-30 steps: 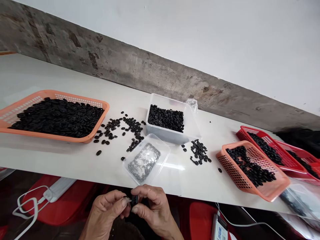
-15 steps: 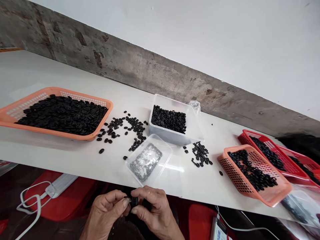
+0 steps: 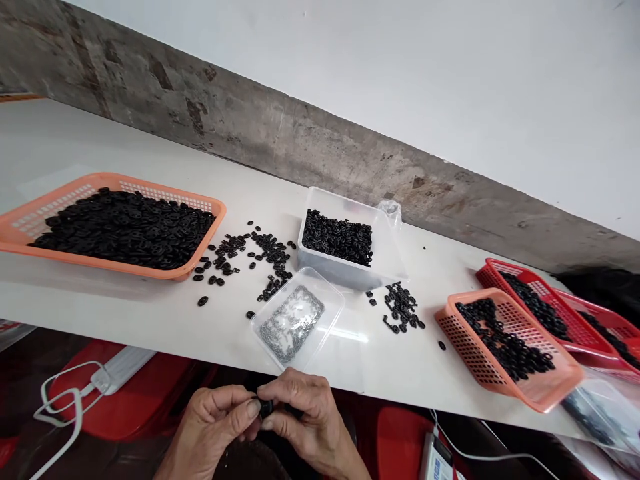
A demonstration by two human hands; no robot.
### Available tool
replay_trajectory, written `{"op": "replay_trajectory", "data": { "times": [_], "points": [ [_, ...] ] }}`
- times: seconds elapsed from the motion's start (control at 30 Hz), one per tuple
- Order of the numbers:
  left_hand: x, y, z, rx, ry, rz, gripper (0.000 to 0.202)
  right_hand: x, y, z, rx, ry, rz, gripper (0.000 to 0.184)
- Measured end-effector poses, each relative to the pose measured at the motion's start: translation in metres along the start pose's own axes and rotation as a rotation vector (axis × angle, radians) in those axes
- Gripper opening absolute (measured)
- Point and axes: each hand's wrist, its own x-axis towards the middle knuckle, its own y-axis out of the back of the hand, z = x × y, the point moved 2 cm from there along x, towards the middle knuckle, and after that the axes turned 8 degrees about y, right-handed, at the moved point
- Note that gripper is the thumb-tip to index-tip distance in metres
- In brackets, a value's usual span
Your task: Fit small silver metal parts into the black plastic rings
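Observation:
Just off the table's front edge, both my hands meet around a small black plastic part (image 3: 267,407). The thumb and fingers of my left hand (image 3: 220,420) pinch it from the left. My right hand (image 3: 305,410) grips its other side between thumb and forefinger. Fingertips cover much of the part, so its exact shape is hard to make out. Right beyond my hands lies a shallow clear tray (image 3: 327,320) holding many tiny silvery metal pieces (image 3: 293,323). Loose black oval parts (image 3: 273,253) are scattered behind it, to the left.
An orange basket (image 3: 220,208) heaped with black ovals stands left. A clear bin (image 3: 390,250) of small black parts is behind the tray, with a loose pile (image 3: 401,307) beside it. Another orange basket (image 3: 567,381) and red baskets (image 3: 493,267) stand right. White cables (image 3: 75,407) hang lower left.
My hands have shifted slightly, and the black part is turned differently between my fingertips. My right fingers sit a little closer to the left hand. Everything on the table is unmoved.

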Motion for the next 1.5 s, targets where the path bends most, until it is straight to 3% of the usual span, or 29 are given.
{"op": "replay_trajectory", "data": {
  "times": [0.37,0.57,0.7,0.83,1.03,1.27,1.37,1.5],
  "points": [
    [-0.001,0.000,0.004,0.119,-0.014,-0.011,0.029,0.002,0.001,0.004,0.039,-0.005,-0.016,0.029],
    [0.000,-0.001,0.002,0.072,0.000,-0.015,0.031,0.003,0.002,0.008,0.060,0.025,-0.015,0.027],
    [0.004,-0.001,0.003,0.059,0.011,-0.066,0.031,0.007,0.004,0.008,0.027,0.012,-0.082,0.028],
    [0.008,-0.001,0.001,-0.029,-0.016,0.004,0.028,0.009,0.003,0.006,-0.058,-0.032,-0.084,0.029],
    [0.011,-0.012,0.000,-0.323,-0.007,0.127,0.015,-0.007,-0.013,0.008,-0.377,-0.011,0.050,0.062],
    [0.010,-0.017,-0.002,-0.451,0.007,0.120,0.014,-0.005,-0.020,0.008,-0.503,0.043,0.038,0.034],
    [0.008,-0.017,-0.004,-0.498,0.029,0.127,0.015,-0.003,-0.019,0.006,-0.495,0.056,0.032,0.034],
    [0.006,-0.017,-0.009,-0.564,0.109,0.225,0.023,-0.006,-0.020,0.007,-0.497,0.065,0.052,0.037]
  ]
}}
